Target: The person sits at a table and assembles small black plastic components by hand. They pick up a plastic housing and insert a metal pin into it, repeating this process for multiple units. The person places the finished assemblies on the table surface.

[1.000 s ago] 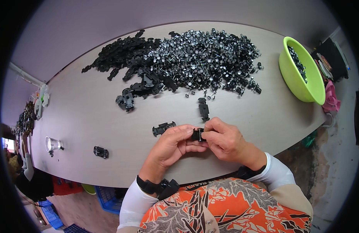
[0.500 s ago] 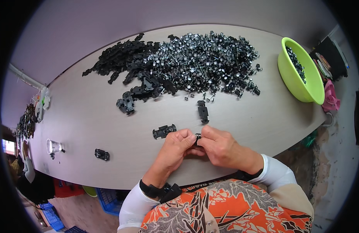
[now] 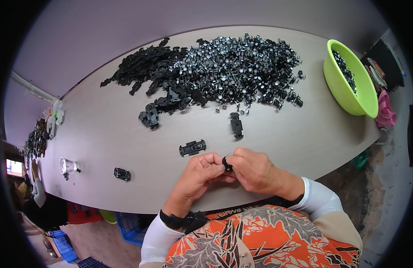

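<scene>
— Where the long pale table [image 3: 103, 129] curves off toward the grey wall, what's lying on it?

— At the far side, a wide heap: flat black plastic parts [image 3: 144, 69] on the left running into a pile of wheel-and-axle pieces [image 3: 235, 64] on the right. A lime-green bowl [image 3: 349, 82] stands at the far right edge with more dark bits inside.

— And closer in?

— One black chassis [image 3: 192, 147] lies just left of the hands, another [image 3: 236, 124] just beyond them, a third [image 3: 122, 174] well off to the left, near a small shiny cup-like thing [image 3: 68, 165]. Nothing stands between the hands and the heap.

— The hands themselves?

— They meet at the near edge. The left hand [image 3: 198, 176] and right hand [image 3: 255, 172] both pinch one small black part [image 3: 226, 163] between fingertips, fingers closed on it, held just above the tabletop.

— The room?

— Blue crates [image 3: 130, 228] sit on the floor under the near edge; another person [image 3: 34, 201] is low at the far left.
</scene>
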`<state>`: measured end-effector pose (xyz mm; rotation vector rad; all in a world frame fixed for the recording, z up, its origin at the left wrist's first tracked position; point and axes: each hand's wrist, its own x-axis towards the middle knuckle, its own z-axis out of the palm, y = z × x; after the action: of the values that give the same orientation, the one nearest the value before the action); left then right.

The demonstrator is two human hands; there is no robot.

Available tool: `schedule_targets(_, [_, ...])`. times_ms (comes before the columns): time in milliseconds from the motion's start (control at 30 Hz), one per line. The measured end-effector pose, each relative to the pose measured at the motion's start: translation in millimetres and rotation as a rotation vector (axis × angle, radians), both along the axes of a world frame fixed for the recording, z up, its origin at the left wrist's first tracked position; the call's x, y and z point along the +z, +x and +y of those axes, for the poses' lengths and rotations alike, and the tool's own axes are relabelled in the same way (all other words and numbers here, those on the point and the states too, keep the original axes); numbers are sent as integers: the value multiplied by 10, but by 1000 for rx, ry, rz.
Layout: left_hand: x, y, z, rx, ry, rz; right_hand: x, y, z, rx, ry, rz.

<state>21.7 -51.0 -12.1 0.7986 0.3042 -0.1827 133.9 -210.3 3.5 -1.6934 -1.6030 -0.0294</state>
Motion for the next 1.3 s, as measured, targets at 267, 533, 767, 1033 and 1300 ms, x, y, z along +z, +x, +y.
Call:
schedule_targets(267, [-76,-80,-56,69,273,41,-29,-102,7,123,-75,145])
schedule_targets(533, [117,-733,420,536,748,146,-144,661,-50,-230,-95,47])
schedule_targets(767, [151,-1184,917,694,1725,491,-334,914,207,-335,-116,-93])
schedule_targets(1033, [153,-355,446,433,1847,-56,-127,659,35,-337,-58,106])
schedule_targets(1300, [68,153,327,107,1860,-74,-30,521,-310,-305,-291,171])
